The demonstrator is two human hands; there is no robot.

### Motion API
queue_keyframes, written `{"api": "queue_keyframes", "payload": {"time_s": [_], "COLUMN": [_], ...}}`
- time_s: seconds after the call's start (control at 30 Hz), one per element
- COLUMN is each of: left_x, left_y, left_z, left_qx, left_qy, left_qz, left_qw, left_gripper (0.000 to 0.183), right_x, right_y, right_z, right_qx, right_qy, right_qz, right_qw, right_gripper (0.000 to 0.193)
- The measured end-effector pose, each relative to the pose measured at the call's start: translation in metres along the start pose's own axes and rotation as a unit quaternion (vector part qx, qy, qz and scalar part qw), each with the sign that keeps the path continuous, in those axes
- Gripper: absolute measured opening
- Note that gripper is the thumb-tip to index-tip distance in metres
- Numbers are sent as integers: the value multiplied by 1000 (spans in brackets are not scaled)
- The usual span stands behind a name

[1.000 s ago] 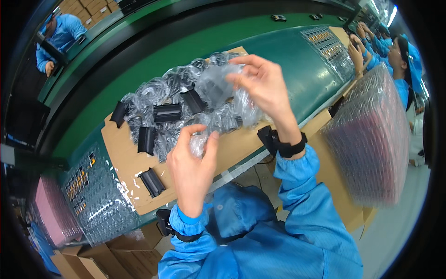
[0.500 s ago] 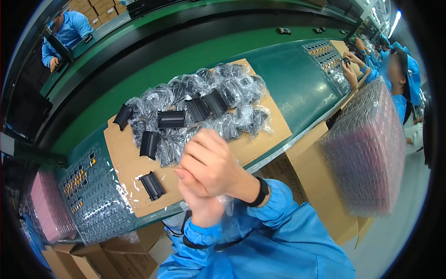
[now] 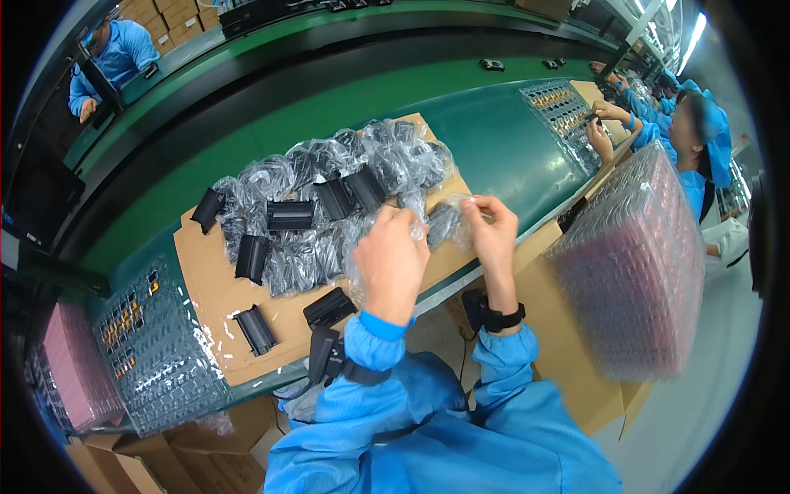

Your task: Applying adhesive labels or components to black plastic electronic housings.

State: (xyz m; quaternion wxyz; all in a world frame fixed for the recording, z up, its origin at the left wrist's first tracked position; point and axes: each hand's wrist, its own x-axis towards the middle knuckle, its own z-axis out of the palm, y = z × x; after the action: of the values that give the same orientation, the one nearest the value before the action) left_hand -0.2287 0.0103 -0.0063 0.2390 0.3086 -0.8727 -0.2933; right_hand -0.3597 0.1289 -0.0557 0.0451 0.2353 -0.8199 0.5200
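Observation:
Both my hands are over the right part of a heap of clear plastic bags (image 3: 271, 177) with dark parts inside. My left hand (image 3: 388, 267), back up, is closed with clear film at its fingertips. To its right, my right hand (image 3: 492, 235) pinches the edge of a clear plastic bag (image 3: 448, 221) with thumb and fingers. Several loose black plastic parts with ridged or channelled faces lie about; one black part (image 3: 290, 216) rests on the heap. Beside my left wrist, another black part (image 3: 329, 308) lies on the cardboard, and a ridged black part (image 3: 255, 329) lies farther left.
The cardboard sheet (image 3: 202, 276) lies on a green bench (image 3: 481, 123). White scraps litter its left edge. Trays of small parts (image 3: 136, 329) stand at left, and a wrapped tray stack (image 3: 629, 272) rises at right. Co-workers sit at far left and right.
My hands, earlier clasped together in front of the heap, have moved apart; the right is now at the bags' right end. A black part now shows on the cardboard where my hands were.

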Motion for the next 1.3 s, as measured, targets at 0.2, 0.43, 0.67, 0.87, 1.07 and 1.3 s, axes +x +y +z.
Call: {"api": "queue_keyframes", "payload": {"time_s": [0.2,0.43,0.67,0.87,1.07,1.3], "left_x": [17,15,-21,-28,-23,32], "left_y": [-7,-13,-7,-3,-4,19], "left_z": [-11,-8,-10,16,3,-31], "left_qx": [-225,-63,5,94,74,-73], "left_qy": [32,104,20,-61,-13,88], "left_qz": [-39,-27,110,127,201,141], "left_qw": [973,992,994,986,977,983], "left_gripper": [26,33,34,17,15,9], "right_x": [14,28,16,14,17,14], "right_y": [-8,-10,-43,-47,-29,-31], "right_z": [-4,5,-12,-4,0,-13], "right_qx": [260,120,-102,-204,-171,89], "right_qy": [65,63,57,-63,-155,25], "right_qz": [51,28,54,-280,-214,-58], "right_qw": [962,990,992,936,949,994], "right_gripper": [15,17,16,25,15,10]}}
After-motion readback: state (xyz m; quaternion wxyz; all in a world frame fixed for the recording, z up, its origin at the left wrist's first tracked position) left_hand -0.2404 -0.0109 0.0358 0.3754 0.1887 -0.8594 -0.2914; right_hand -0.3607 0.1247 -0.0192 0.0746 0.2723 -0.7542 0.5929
